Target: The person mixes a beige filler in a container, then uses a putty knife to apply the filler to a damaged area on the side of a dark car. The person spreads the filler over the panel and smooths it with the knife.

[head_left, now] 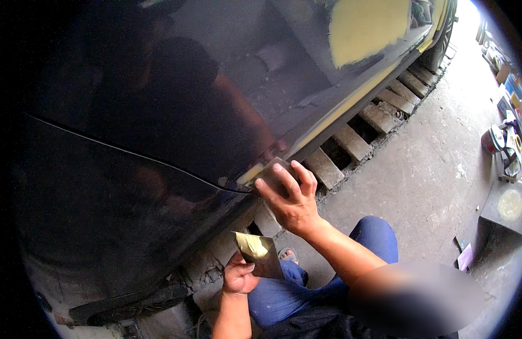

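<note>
My right hand [289, 198] presses a flat grey spreader [272, 169] against the lower edge of a dark car body panel [159, 113], where a strip of yellow filler [249, 174] shows. My left hand [238, 277] sits lower, near my knee, and holds a dark flat board [260, 255] with a smear of yellow filler on it. A larger yellow filler patch [365, 28] covers the panel further along. My blue trouser leg [374, 237] is bent beneath my right forearm.
A row of concrete slats [357, 135] runs under the car over a gap in the floor. A car wheel [444, 34] stands at the top right. Cans and clutter [501, 141] lie at the right on the concrete floor [430, 181], with a dark board [507, 206].
</note>
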`<state>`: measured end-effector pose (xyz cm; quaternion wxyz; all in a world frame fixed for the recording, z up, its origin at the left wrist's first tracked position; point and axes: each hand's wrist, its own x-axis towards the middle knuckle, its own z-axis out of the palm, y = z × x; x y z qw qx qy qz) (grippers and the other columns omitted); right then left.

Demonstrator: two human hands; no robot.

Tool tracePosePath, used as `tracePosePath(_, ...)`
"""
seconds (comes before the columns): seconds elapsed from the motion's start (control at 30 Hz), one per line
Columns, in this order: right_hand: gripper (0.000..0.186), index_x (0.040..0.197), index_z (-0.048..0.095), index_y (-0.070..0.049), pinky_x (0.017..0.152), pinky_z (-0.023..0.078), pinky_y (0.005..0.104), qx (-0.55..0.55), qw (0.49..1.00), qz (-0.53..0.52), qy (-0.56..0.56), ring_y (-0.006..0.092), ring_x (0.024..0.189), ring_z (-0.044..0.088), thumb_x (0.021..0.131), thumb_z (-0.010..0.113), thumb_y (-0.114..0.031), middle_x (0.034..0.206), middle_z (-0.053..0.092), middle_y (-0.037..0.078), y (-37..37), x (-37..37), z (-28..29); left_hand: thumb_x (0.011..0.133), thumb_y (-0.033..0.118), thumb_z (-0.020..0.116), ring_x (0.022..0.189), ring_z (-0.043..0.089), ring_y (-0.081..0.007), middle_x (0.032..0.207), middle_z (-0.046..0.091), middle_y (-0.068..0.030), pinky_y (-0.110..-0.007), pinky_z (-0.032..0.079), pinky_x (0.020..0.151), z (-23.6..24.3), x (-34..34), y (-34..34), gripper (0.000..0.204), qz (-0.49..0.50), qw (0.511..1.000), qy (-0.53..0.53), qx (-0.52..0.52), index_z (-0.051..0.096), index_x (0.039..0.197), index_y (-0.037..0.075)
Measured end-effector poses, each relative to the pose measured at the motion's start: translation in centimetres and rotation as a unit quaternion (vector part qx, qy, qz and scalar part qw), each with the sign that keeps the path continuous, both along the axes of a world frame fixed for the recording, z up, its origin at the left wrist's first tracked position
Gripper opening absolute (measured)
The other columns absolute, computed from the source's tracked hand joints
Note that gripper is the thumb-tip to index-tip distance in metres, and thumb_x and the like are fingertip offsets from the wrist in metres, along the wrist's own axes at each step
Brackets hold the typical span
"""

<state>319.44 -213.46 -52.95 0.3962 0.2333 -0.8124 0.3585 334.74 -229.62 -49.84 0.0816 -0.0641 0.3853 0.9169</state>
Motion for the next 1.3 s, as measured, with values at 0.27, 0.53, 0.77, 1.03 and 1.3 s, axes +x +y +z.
tracePosePath(0.27,0.057,0.126,0.057,-0.030,0.095,0.035,0.0510,-0.031,0.999,-0.005,0.010,0.0362,0.127,0.033,0.070,0.064,-0.018,0.142,0.039,0.005,-0.4,0.3,2.6,0.070,-0.001,0.055,0.126,0.047,-0.0315,0.133,0.052,-0.0115,-0.047,0.034,0.108,-0.6,-0.2,0.0,0.066,-0.014,1.000,0.001,0.010,0.046,0.135,0.008)
tracePosePath(0.53,0.056,0.124,0.058,-0.030,0.094,0.035,0.0501,-0.031,0.999,-0.006,-0.016,0.0363,0.124,0.037,0.070,0.064,-0.016,0.138,0.042,0.006,0.0,1.0,-0.2,0.069,-0.001,0.054,0.125,0.047,-0.0311,0.133,0.053,-0.0107,-0.047,0.034,0.108,-0.8,0.0,-0.1,0.064,0.006,1.000,-0.002,-0.004,0.049,0.132,0.009)
tracePosePath(0.77,0.055,0.126,0.058,-0.030,0.094,0.035,0.0516,-0.042,0.999,0.004,-0.002,0.0366,0.126,0.034,0.072,0.062,-0.019,0.142,0.039,0.006,-0.6,1.0,2.5,0.068,0.002,0.054,0.122,0.050,-0.0304,0.130,0.055,-0.0096,-0.047,0.036,0.106,-0.7,0.4,-0.7,0.061,0.021,1.000,0.004,-0.003,0.053,0.129,0.009)
tracePosePath(1.03,0.056,0.124,0.059,-0.030,0.093,0.035,0.0521,-0.022,0.999,0.000,-0.028,0.0369,0.124,0.035,0.069,0.065,-0.019,0.141,0.039,0.006,-0.8,1.1,-0.3,0.068,0.002,0.054,0.123,0.050,-0.0307,0.132,0.054,-0.0096,-0.049,0.036,0.106,-1.1,0.3,-1.2,0.062,0.033,0.999,0.006,-0.015,0.052,0.129,0.010)
tracePosePath(1.3,0.054,0.117,0.063,-0.025,0.096,0.036,0.0461,-0.065,0.998,0.011,-0.015,0.0380,0.122,0.038,0.067,0.069,-0.006,0.134,0.044,0.010,-0.4,1.7,3.2,0.070,-0.001,0.055,0.125,0.047,-0.0321,0.133,0.052,-0.0131,-0.047,0.034,0.107,-1.1,0.4,-1.3,0.061,0.029,0.998,0.029,0.046,0.051,0.131,0.007)
